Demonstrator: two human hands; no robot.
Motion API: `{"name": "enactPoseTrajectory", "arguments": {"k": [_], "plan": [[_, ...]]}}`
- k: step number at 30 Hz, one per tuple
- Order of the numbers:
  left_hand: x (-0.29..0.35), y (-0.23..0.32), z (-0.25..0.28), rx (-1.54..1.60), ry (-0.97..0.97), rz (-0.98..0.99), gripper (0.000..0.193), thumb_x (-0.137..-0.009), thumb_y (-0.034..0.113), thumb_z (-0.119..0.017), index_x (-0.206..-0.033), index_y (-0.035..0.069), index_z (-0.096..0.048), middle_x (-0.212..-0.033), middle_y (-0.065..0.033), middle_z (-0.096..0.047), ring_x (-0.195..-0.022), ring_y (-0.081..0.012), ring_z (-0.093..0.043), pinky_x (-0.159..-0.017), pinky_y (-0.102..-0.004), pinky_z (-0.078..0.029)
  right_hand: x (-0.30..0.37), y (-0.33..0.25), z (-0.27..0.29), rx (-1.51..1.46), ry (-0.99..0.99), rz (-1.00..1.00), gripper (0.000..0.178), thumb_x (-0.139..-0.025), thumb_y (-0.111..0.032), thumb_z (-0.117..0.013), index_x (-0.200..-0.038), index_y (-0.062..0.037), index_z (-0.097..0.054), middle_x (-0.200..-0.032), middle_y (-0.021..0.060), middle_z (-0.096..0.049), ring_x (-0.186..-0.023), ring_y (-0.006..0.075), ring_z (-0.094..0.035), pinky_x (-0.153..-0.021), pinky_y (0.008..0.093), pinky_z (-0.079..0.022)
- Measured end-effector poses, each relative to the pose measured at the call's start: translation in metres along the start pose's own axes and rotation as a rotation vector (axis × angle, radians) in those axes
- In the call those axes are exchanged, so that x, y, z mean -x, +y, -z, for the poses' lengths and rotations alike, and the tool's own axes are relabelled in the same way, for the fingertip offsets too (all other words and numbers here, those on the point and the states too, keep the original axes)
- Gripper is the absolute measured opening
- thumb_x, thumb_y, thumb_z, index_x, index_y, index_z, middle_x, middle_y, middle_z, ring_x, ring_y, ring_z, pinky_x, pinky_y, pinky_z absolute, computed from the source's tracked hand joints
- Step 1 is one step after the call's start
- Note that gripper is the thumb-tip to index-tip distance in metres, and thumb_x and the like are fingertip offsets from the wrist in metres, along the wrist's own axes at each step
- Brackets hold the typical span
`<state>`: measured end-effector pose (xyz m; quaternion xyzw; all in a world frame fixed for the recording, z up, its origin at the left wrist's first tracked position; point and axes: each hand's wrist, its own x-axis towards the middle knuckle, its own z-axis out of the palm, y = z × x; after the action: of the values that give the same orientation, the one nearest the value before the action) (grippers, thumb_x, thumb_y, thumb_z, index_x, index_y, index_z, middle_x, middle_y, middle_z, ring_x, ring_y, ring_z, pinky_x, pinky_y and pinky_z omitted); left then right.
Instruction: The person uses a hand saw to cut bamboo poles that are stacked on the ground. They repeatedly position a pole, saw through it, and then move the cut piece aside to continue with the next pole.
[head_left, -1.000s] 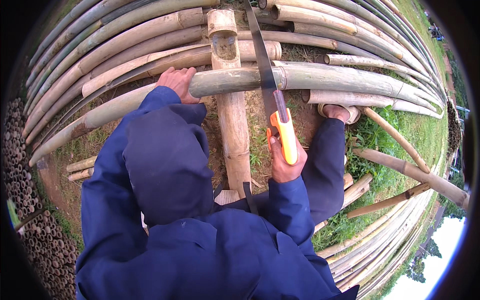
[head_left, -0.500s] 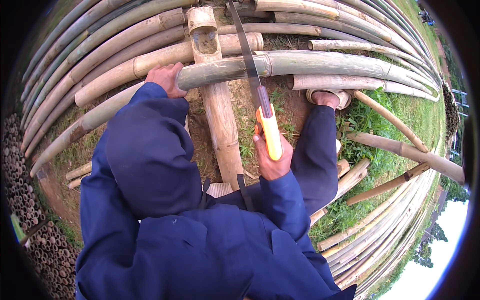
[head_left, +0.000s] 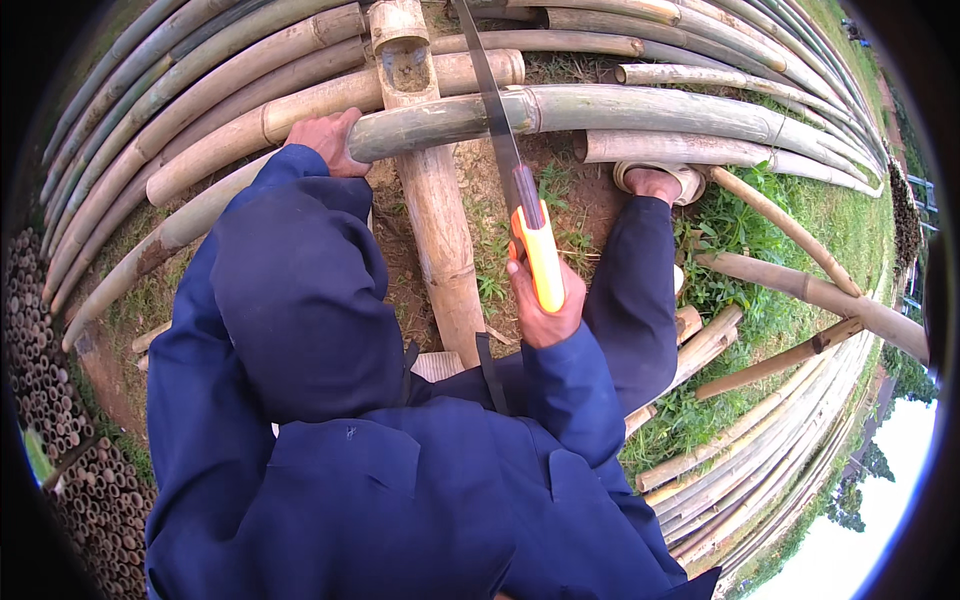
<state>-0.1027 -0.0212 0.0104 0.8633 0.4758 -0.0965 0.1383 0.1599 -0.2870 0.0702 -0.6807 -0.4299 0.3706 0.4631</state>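
Observation:
My right hand is wrapped round the orange-and-yellow handle of a handsaw. The long dark blade crosses a thick greenish bamboo pole, a short way in from the pole's left end. At that end my left hand is closed over the bamboo. Beneath the pole, a shorter bamboo log runs from near my lap away from me and supports it. The log's far part has a scooped-out notch. How deep the blade sits in the pole cannot be made out.
Several bamboo poles lie side by side at the far left and far right. My sandalled foot stands just right of the saw, by green weeds. Stacked bamboo ends show at the left. Crossed poles lie at the right.
The whole view has shifted slightly, with the pole a little higher in it. Both hands keep their holds, and the saw stays across the pole with hardly any visible movement.

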Motion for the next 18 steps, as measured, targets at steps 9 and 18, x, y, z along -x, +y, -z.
{"name": "enactPoseTrajectory", "arguments": {"k": [9, 18], "plan": [[-0.006, -0.006, -0.005, -0.019, 0.072, -0.038, 0.060, -0.070, 0.045, -0.078, -0.115, 0.010, -0.059, -0.110, -0.0190, -0.074, -0.099, -0.0414, -0.072, -0.092, -0.0493, -0.055, 0.058, -0.006, 0.028, 0.092, 0.016, -0.074, 0.024, -0.092, -0.002, -0.071, -0.116, 0.0034, -0.070, -0.084, 0.0135, -0.072, -0.068, 0.0169, -0.065, -0.068, 0.0321, -0.054], [-0.004, -0.011, -0.004, -0.004, 0.009, 0.011, 0.063, -0.071, 0.046, -0.079, -0.118, 0.010, -0.059, -0.103, -0.0210, -0.076, -0.097, -0.0432, -0.073, -0.090, -0.0504, -0.057, 0.084, -0.011, 0.025, 0.170, 0.011, -0.061, 0.030, -0.091, 0.000, -0.073, -0.121, 0.0035, -0.069, -0.097, 0.0171, -0.075, -0.086, 0.0221, -0.075, -0.080, 0.0322, -0.056]]}}
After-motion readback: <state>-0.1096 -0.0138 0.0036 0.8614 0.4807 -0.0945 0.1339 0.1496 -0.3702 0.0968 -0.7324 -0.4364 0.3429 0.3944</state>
